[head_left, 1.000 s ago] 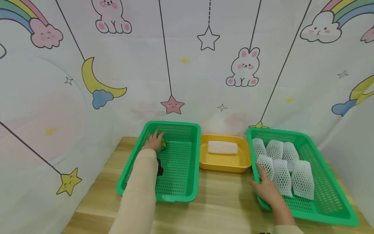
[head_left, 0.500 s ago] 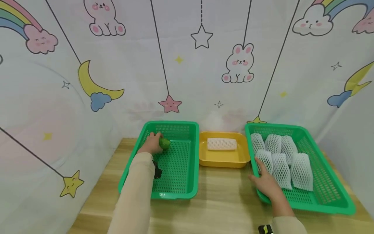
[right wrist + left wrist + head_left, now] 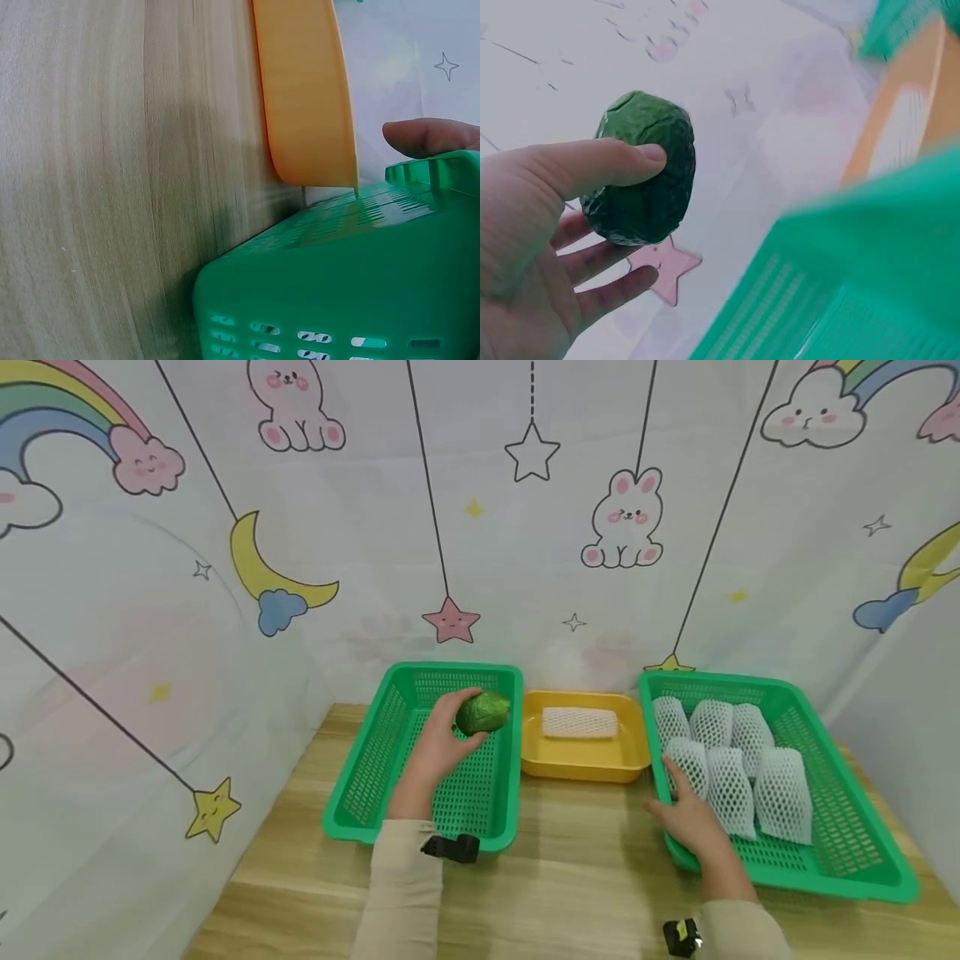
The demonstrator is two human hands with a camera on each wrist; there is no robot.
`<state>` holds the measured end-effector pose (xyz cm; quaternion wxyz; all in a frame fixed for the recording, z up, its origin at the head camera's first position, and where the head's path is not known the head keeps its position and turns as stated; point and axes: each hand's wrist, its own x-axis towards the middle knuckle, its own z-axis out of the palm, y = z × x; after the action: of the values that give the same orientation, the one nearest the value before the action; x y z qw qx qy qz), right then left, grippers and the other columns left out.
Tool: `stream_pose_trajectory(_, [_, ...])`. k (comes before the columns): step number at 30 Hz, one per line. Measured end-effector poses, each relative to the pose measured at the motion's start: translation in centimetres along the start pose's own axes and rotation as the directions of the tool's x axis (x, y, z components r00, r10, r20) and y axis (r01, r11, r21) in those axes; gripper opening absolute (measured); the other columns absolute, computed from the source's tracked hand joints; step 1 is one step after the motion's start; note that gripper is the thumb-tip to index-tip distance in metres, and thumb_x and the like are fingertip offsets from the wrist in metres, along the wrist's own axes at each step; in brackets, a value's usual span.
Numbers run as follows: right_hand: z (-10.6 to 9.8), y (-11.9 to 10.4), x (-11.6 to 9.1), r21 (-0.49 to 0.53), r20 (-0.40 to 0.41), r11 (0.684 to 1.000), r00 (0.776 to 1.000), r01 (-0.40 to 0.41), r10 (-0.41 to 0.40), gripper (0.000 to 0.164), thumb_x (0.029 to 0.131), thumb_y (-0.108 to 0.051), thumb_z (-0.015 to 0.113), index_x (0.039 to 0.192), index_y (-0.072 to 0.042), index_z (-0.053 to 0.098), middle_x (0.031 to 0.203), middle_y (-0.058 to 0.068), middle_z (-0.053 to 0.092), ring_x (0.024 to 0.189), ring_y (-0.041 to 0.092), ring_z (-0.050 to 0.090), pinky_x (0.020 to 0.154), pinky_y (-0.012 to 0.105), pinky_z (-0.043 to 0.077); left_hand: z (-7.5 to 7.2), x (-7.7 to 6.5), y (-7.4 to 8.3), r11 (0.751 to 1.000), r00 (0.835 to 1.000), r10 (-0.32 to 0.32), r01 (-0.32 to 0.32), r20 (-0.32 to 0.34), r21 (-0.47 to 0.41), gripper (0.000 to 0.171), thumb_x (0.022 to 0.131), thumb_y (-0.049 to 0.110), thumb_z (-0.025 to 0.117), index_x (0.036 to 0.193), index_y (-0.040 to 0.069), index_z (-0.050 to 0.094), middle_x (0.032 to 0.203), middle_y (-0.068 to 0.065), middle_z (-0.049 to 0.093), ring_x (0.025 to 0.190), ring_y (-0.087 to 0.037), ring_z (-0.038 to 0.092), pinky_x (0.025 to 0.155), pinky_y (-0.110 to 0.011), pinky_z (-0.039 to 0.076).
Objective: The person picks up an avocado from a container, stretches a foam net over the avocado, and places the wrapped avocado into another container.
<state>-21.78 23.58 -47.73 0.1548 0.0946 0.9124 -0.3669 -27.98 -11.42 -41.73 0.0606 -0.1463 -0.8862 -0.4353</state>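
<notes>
A wrinkled, dark green avocado (image 3: 482,713) is pinched between the thumb and fingers of my left hand (image 3: 437,745). In the head view it is over the right part of the left green basket (image 3: 352,777). The left wrist view shows my thumb across the avocado (image 3: 641,206), with the lower fingers spread. My right hand (image 3: 692,814) rests at the left rim of the right green basket (image 3: 847,881). Its index finger lies along the rim beside the white foam net sleeves (image 3: 731,793); the thumb (image 3: 431,138) sticks out past the rim. Its other fingers are hidden.
Between the baskets stands a shallow yellow tray (image 3: 581,766) with one white foam net sleeve (image 3: 580,722) in it. The wooden table (image 3: 577,868) extends in front. A patterned cloth (image 3: 360,543) hangs close behind the baskets and at both sides.
My left hand has lifted the avocado from the far left of the left basket and carried it right. The right hand stays at the right basket's rim.
</notes>
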Motion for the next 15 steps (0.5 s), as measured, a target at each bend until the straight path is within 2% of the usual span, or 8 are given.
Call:
stream_pose_trajectory(2, [0.0, 0.0, 0.0, 0.004, 0.003, 1.0, 1.0, 0.005, -0.005, 0.083, 0.092, -0.037, 0.05, 0.149, -0.018, -0.007, 0.137, 0.041, 0.024, 0.119, 0.057, 0.03, 0.09, 0.065, 0.031, 1.1, -1.4, 0.9, 0.998, 0.999, 0.0, -0.003, -0.044, -0.068, 0.06, 0.082, 0.007, 0.07, 0.135, 0.017, 0.045, 0.133, -0.015, 0.038, 0.115, -0.033, 0.045, 0.087, -0.046, 0.044])
stream_pose_trajectory(6, [0.0, -0.1, 0.0, 0.018, 0.002, 1.0, 1.0, 0.012, -0.012, 0.083, 0.092, -0.037, 0.049, 0.149, -0.018, -0.008, 0.137, 0.041, 0.023, 0.12, 0.057, 0.028, 0.091, 0.065, 0.029, 3.6, -3.0, 1.9, 0.982, 0.996, -0.018, 0.001, -0.09, -0.187, 0.059, 0.081, 0.003, 0.07, 0.134, 0.018, 0.048, 0.131, -0.016, 0.033, 0.115, -0.034, 0.044, 0.086, -0.044, 0.045])
stream_pose_trajectory(10, [0.1, -0.2, -0.1, 0.019, 0.011, 1.0, 1.0, -0.004, 0.004, 0.083, 0.092, -0.038, 0.049, 0.149, -0.02, -0.009, 0.137, 0.041, 0.022, 0.121, 0.058, 0.026, 0.092, 0.066, 0.027, 6.9, -4.5, 2.4, 0.959, 0.993, 0.017, -0.049, -0.116, -0.279, 0.058, 0.079, 0.0, 0.07, 0.131, 0.017, 0.05, 0.128, -0.016, 0.031, 0.114, -0.033, 0.042, 0.087, -0.045, 0.043])
stream_pose_trajectory(13, [0.0, -0.2, -0.2, 0.016, 0.021, 1.0, 1.0, -0.013, 0.013, 0.084, 0.093, -0.038, 0.049, 0.149, -0.021, -0.01, 0.138, 0.04, 0.021, 0.121, 0.058, 0.025, 0.092, 0.067, 0.026, 9.2, -5.5, 3.1, 0.958, 0.993, 0.061, -0.087, -0.103, -0.274, 0.059, 0.079, 0.0, 0.071, 0.131, 0.018, 0.05, 0.125, -0.015, 0.034, 0.112, -0.032, 0.044, 0.089, -0.045, 0.043])
stream_pose_trajectory(15, [-0.1, -0.3, -0.3, 0.017, 0.024, 1.0, 1.0, -0.008, 0.008, 0.084, 0.093, -0.037, 0.049, 0.148, -0.021, -0.011, 0.138, 0.041, 0.021, 0.122, 0.058, 0.024, 0.093, 0.067, 0.026, 10.6, -6.0, 3.6, 0.974, 0.995, 0.079, -0.091, -0.069, -0.209, 0.06, 0.078, 0.002, 0.072, 0.131, 0.017, 0.05, 0.123, -0.015, 0.036, 0.112, -0.031, 0.045, 0.089, -0.043, 0.045])
